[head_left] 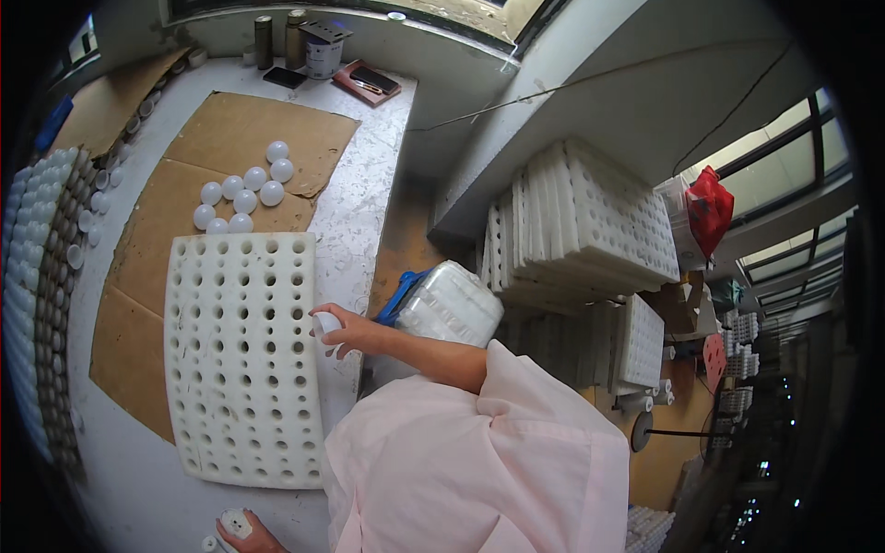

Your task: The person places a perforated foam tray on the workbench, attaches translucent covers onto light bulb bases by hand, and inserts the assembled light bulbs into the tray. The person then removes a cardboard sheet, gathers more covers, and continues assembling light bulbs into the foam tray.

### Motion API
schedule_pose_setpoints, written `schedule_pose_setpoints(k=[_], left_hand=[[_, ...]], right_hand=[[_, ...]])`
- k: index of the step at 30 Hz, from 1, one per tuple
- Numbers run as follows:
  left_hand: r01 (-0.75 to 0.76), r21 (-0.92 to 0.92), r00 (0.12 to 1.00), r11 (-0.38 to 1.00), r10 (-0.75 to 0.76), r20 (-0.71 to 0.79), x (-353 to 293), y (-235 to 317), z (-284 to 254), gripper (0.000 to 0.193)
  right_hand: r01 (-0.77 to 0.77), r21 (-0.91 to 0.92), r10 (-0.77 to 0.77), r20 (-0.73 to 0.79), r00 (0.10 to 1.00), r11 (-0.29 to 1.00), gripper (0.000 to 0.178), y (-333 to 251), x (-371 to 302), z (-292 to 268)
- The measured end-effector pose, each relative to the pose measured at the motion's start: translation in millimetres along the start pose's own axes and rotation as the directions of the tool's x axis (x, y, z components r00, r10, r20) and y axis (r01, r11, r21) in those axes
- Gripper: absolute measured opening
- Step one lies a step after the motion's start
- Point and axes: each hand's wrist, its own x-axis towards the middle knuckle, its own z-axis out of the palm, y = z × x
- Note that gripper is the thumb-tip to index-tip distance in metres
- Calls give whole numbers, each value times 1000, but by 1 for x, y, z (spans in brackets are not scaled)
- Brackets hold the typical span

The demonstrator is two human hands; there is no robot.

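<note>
My right hand (343, 334) reaches across from the right and grips a translucent white bulb cover (324, 323) by its side, beside the foam tray's right edge. At the lower edge my left hand (251, 536) is closed round a white round piece (237, 523) with small dark marks; its kind I cannot make out. Between the hands lies a white foam tray (244, 350) with rows of round holes, large and small. Beyond it, several round white bulb covers (244, 201) rest in a cluster on brown cardboard (221, 134).
Stacked bulb parts (46, 249) line the table's left side. Flasks (265, 42), a phone (285, 77) and a reddish notebook (355, 72) stand or lie at the far end. To the right are a wrapped clear bundle (450, 309) and piled foam trays (581, 207).
</note>
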Motion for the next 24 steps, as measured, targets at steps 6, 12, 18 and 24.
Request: schedule_pose_setpoints(k=[6,12,18,24], left_hand=[[-346,-297,817,890,441,370,35,95,73,76],[-212,-284,887,935,306,346,3,107,114,71],[164,-341,927,925,-27,374,-8,129,120,65],[673,-694,724,255,-38,688,-11,227,30,46]], right_hand=[[61,-56,-54,106,993,997,67,-1,4,15],[161,-25,-152,209,966,987,65,-10,19,10],[74,29,-79,233,969,997,77,-26,18,-32],[-69,230,-61,515,855,971,78,-28,35,-11]])
